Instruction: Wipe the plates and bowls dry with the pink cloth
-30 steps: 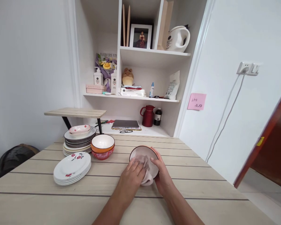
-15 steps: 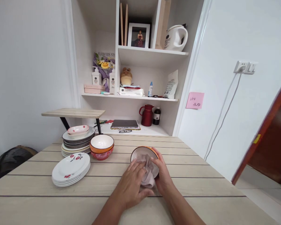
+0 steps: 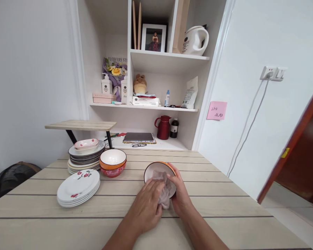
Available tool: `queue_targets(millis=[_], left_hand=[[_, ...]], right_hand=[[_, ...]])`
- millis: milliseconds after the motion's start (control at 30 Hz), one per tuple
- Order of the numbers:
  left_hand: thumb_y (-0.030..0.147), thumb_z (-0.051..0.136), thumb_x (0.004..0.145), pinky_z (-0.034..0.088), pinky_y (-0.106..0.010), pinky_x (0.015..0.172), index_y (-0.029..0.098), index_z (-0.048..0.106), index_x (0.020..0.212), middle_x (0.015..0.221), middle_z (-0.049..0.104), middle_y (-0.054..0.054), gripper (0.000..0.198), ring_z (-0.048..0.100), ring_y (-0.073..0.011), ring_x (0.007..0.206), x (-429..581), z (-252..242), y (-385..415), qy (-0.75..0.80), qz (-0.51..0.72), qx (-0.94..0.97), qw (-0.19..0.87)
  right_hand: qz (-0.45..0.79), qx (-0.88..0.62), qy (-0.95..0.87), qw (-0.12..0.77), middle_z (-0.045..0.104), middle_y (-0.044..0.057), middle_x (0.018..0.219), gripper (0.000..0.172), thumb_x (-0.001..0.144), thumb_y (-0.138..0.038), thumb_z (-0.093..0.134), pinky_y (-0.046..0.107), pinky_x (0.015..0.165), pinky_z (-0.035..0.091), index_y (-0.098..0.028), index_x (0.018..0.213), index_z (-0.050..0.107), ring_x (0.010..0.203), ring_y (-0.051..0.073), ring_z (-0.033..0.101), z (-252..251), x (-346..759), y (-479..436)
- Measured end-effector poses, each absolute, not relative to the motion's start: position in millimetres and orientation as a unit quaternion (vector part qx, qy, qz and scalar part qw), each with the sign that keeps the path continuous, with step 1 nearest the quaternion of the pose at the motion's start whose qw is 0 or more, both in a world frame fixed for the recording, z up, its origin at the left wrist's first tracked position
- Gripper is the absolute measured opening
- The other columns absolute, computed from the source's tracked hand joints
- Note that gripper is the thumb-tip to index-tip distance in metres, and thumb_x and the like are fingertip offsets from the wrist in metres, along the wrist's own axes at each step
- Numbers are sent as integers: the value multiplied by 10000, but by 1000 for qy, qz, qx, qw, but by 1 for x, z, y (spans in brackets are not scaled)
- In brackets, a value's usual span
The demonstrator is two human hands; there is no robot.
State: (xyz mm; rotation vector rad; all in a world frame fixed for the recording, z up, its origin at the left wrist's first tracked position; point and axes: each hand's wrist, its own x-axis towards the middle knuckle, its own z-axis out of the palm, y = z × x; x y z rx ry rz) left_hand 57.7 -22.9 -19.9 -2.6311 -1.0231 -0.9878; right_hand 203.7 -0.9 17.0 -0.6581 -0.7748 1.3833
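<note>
My right hand point(image 3: 181, 192) grips the right rim of a bowl point(image 3: 149, 171) that is tilted toward me, white inside with a dark rim and orange outside. A greyish-pink cloth point(image 3: 165, 199) is bunched inside the bowl and hangs over its near edge. My left hand point(image 3: 147, 205) presses this cloth against the bowl's inside, its fingers closed over the fabric. The fingertips are partly hidden in the folds. To the left stand two stacked bowls point(image 3: 113, 163), orange over red.
White plates with red flowers point(image 3: 78, 185) are stacked at the left front of the slatted table point(image 3: 214, 229). Behind them rises a taller plate stack point(image 3: 87, 158) topped by a pink-dotted dish point(image 3: 86, 143), near a small raised stand point(image 3: 80, 125). A red jug point(image 3: 163, 127) stands at the back.
My left thumb has drawn in from sticking out to the right and now lies against the cloth. The bowl stays tilted in my right hand, with hardly any shift.
</note>
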Motion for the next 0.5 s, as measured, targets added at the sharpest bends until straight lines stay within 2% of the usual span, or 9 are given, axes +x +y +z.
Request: queue_targets(millis=[67,200,400,500], left_hand=[[91,566,768,354,-562,1152,158,223,1482,1466,471,-168,796,403,-277,1391,58,-15,-25,-348,-311,-882,68],[243,695,765,362,-581,1136,161,381,1409,1450,486,-179,721,427,-332,1367,60,-10,-27,-366,-267,-889,61],[86,655,763,425,-545,1081,191,538,1240,1346,575,-139,502,532,-308,1258,62,-18,-20,-398,-268,-865,149],[78,571,843,488,-499,1004,194,569,1190,1285,617,-119,366,581,-285,1180,63,-21,-18,-395,-264,-856,207]], right_hand=[[618,-278,-338,654,738,36,1039,791,685,-309,768,370,827,509,-317,1406,442,919,250,677,16,203,-1],[646,-261,-331,636,743,45,1018,772,717,-319,750,407,827,511,-339,1413,417,871,255,681,14,202,-1],[645,-280,-355,616,742,44,1030,678,713,-363,755,391,860,491,-311,1343,511,948,270,670,7,198,2],[654,-277,-357,607,741,41,1032,619,736,-367,737,381,869,483,-302,1316,532,944,257,669,6,198,3]])
